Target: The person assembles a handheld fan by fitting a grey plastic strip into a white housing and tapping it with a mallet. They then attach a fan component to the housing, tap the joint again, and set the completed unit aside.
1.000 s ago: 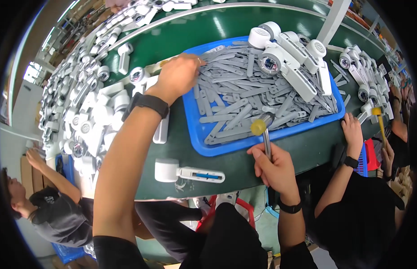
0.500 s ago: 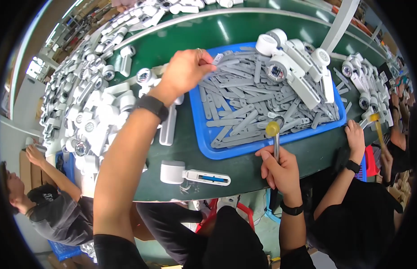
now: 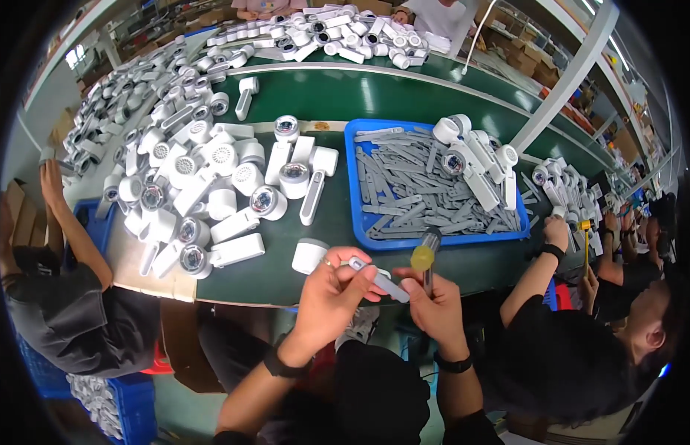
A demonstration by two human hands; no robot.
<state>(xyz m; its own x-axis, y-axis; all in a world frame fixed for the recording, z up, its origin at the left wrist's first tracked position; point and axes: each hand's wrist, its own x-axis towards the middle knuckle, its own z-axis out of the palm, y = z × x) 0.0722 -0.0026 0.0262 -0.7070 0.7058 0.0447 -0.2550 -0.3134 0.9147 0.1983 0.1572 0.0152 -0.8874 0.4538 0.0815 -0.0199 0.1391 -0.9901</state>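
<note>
A slim grey strip [image 3: 390, 287] slants in the left fingers [image 3: 354, 291]; a yellow-faced hammer [image 3: 423, 258] projects above the right fingers [image 3: 421, 295].

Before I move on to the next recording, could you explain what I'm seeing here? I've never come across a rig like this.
There is no machine: these are a person's two bare hands. The view comes from a fisheye camera worn on that person's head, looking down, so straight edges bend near the rim.

The left hand holds a slim grey strip; the right hand grips a hammer with a yellow face.

On the green table is a blue tray full of similar strips, with a few round-headed white units on top. More white units are heaped to the left. Other people work on both sides.
</note>
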